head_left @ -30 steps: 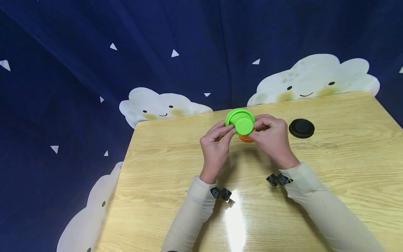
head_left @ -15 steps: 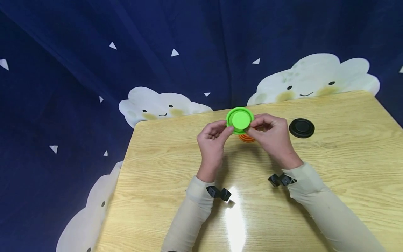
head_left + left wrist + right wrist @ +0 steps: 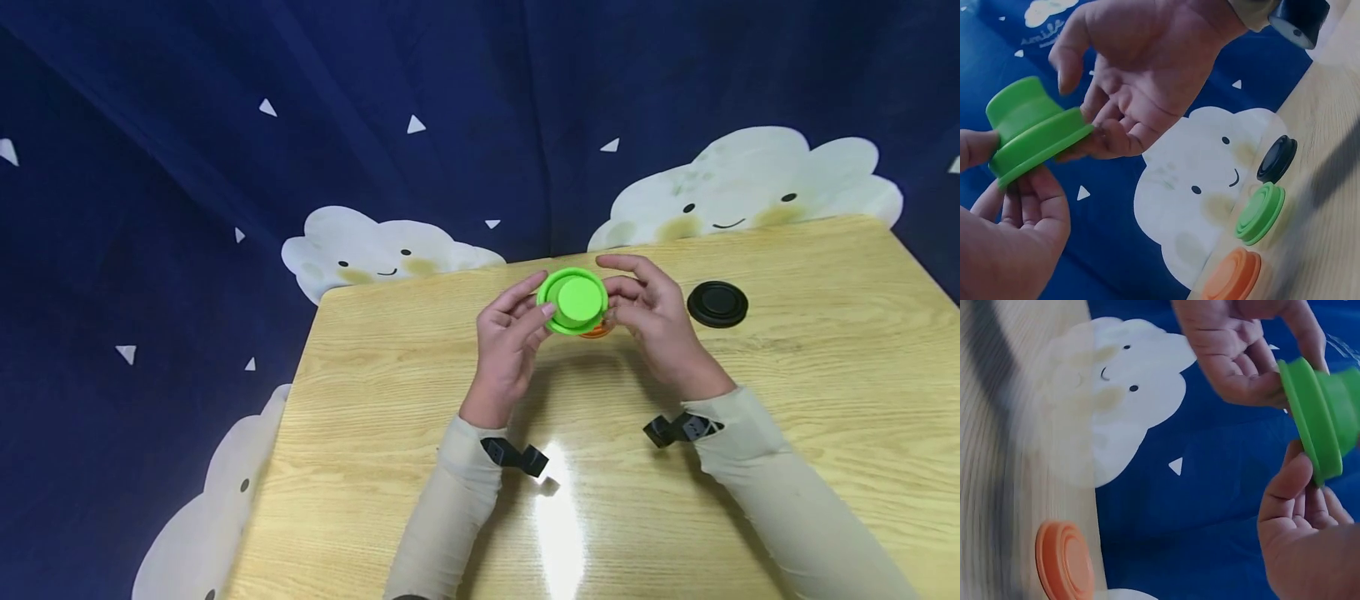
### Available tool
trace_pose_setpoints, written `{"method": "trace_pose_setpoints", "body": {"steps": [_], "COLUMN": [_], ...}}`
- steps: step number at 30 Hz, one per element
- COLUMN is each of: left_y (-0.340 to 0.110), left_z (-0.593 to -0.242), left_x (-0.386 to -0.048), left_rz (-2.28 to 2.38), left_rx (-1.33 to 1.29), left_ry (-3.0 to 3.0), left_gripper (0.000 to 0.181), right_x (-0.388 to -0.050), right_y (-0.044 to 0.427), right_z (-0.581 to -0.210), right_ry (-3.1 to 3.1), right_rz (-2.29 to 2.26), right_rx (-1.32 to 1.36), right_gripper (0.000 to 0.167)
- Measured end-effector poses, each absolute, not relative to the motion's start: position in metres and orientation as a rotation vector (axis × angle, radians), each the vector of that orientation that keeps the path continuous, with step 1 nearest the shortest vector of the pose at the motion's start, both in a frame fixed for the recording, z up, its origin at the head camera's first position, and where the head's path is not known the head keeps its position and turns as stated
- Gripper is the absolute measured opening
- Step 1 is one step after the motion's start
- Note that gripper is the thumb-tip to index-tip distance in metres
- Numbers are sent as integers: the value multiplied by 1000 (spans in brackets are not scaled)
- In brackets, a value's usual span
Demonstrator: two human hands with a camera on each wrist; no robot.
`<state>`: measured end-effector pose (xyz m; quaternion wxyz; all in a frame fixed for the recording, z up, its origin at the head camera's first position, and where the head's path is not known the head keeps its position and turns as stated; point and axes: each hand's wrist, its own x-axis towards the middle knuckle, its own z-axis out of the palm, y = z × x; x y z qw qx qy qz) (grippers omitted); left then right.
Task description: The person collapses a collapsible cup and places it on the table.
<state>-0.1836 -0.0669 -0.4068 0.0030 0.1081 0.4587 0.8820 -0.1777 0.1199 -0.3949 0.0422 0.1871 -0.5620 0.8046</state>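
Note:
A bright green collapsible cup (image 3: 579,300) is held above the table, its narrow base facing the head camera; the left wrist view shows the cup (image 3: 1029,119) stretched into steps with a wide rim. My left hand (image 3: 510,342) grips its left side, thumb on the cup's body and fingers behind the rim. On the opposite side, my right hand (image 3: 660,321) holds the rim between thumb and curled fingers, with its index finger raised apart. Behind the cup, a flat orange collapsible cup (image 3: 597,332) lies partly hidden on the table.
A flat black collapsible cup (image 3: 717,303) lies on the wooden table (image 3: 375,433) to the right. The left wrist view also shows a second green cup (image 3: 1260,212), flattened, between the black and orange ones. A dark blue curtain (image 3: 450,67) with clouds hangs behind the table.
The green cup has tipped back and forth and sits slightly lower than half a second ago. My right index finger has lifted from the cup, and my left fingers have shifted along the rim.

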Motion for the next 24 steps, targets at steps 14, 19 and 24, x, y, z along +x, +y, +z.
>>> {"method": "trace_pose_setpoints", "body": {"steps": [14, 19, 24], "left_y": [-74, -74, -74], "left_z": [-403, -402, -399], "left_x": [-184, -186, -188], "left_rz": [2673, 2661, 2630], "left_rx": [501, 479, 417], "left_ry": [1472, 1453, 1394], "left_gripper": [46, 44, 39], "right_x": [-186, -186, -185], "right_y": [133, 131, 127], "right_z": [-394, -393, -389], "right_ry": [-1890, -1930, -1967], "right_rz": [2414, 2340, 2290], "right_rx": [619, 591, 563], "right_gripper": [24, 23, 19]}}
